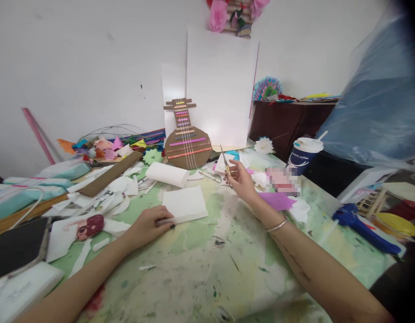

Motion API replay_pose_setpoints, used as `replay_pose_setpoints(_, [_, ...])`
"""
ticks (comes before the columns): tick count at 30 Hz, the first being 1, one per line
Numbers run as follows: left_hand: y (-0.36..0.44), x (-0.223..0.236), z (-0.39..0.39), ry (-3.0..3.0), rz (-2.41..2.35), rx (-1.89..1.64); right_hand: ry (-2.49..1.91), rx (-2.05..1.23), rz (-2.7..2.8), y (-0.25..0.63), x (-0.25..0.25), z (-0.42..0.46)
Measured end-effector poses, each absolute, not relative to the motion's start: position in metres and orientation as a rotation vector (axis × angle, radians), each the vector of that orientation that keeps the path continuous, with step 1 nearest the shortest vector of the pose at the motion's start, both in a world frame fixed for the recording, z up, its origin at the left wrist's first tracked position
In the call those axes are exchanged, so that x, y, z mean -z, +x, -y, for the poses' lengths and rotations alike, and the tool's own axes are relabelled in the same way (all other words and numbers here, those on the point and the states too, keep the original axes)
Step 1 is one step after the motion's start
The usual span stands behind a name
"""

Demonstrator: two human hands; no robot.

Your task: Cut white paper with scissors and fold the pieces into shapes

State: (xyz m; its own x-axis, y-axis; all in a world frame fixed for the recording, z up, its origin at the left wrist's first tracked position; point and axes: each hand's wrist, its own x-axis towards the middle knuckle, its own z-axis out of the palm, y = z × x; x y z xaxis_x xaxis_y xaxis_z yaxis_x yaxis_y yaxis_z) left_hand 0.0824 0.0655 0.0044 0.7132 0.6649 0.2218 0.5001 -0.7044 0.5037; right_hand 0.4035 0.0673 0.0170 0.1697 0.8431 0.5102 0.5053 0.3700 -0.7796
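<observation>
My left hand [149,228] grips the near left corner of a folded white sheet of paper [185,202], fingers curled over its edge. The sheet lies on the table, its front edge folded. Off to the right, my right hand [241,179] is closed round a pair of small scissors [226,167] with gold-coloured handles, blades pointing up and away. A piece of white paper [221,163] lies just behind the scissors. Behind the folded sheet rests a white paper roll [167,174]. A brown cardboard lute [190,146] with coloured strips and white strings stands farther back.
Paper scraps [106,197] and a brown cardboard strip [111,172] crowd the left, near a phone [20,246]. On the right are a coffee cup [304,154], purple paper [276,201] and a blue glue gun [367,231]. A white board [220,85] leans on the wall.
</observation>
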Motion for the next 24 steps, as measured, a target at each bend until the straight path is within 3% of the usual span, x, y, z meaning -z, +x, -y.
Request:
replay_pose_setpoints(7, [0.088,-0.002,-0.062,2.488,-1.076,-0.601,-1.412,-0.579,1.611,0.373,-0.016,-0.047])
replay_pose_setpoints(12, [0.085,0.004,-0.065,2.496,-1.030,-0.663,-1.753,-0.100,1.999,0.364,-0.008,-0.041])
replay_pose_setpoints(16, [0.082,0.004,-0.066,2.432,-0.986,-0.705,-1.801,0.047,2.042,0.366,-0.009,-0.039])
replay_pose_setpoints(20, [0.082,0.002,-0.066,2.365,-1.022,-0.722,-1.431,0.358,2.138,0.356,-0.017,-0.029])
replay_pose_setpoints(24, [0.081,0.005,-0.069,2.278,-1.009,-0.773,-0.892,0.180,2.375,0.324,-0.017,-0.016])
